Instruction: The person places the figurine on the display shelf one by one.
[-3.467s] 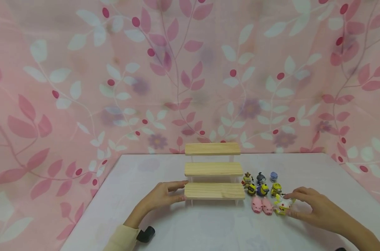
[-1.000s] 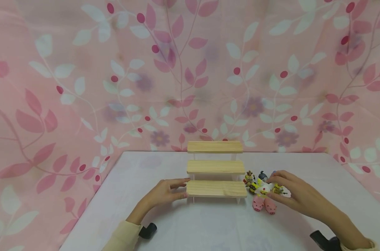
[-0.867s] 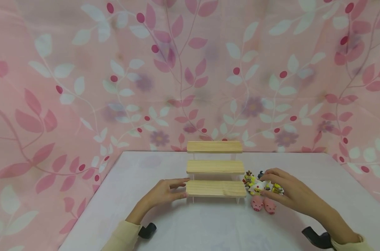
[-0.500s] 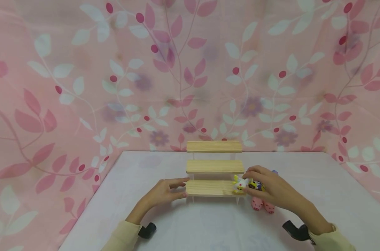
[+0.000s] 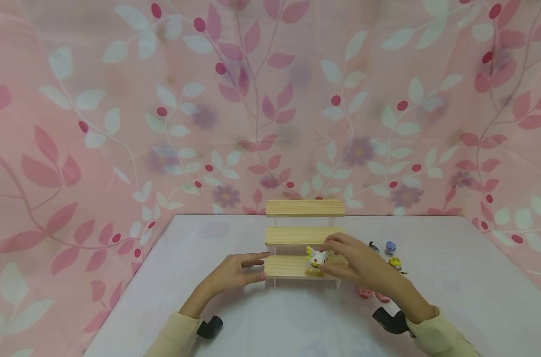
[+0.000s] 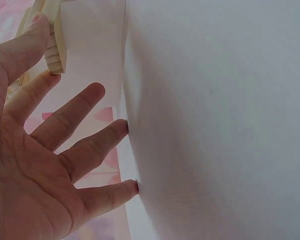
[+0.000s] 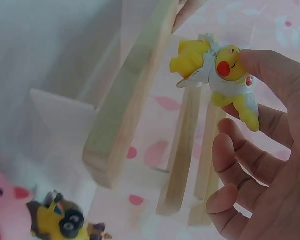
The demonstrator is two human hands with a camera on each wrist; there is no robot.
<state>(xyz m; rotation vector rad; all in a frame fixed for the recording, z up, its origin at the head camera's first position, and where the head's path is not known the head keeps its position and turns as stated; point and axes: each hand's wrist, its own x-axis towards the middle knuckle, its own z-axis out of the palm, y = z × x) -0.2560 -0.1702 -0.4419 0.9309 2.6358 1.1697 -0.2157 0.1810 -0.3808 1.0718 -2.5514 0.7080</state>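
My right hand (image 5: 359, 263) pinches a yellow-and-white toy figurine (image 5: 317, 260) between thumb and index finger, over the lowest board of a three-tier wooden display stand (image 5: 283, 267). In the right wrist view the figurine (image 7: 235, 85) shows a yellow face with a red cheek and a white outfit; the other fingers of that hand (image 7: 265, 170) curl loosely below it. My left hand (image 5: 232, 272) rests at the left end of the lowest board. The left wrist view has its thumb and index fingertip against the board's end (image 6: 55, 52), with the other fingers spread.
Right of the stand are several small figurines: pink pigs (image 5: 365, 293), a dark one (image 5: 374, 246), a blue one (image 5: 390, 249) and a yellow one (image 5: 395, 264). My right forearm covers part of the group. A pink floral cloth (image 5: 270, 99) hangs behind the white table (image 5: 270, 322).
My right hand took the yellow-and-white figurine from the front of the group, carried it left past the other toys, and is now over the lowest board. My left hand has stayed at the stand.
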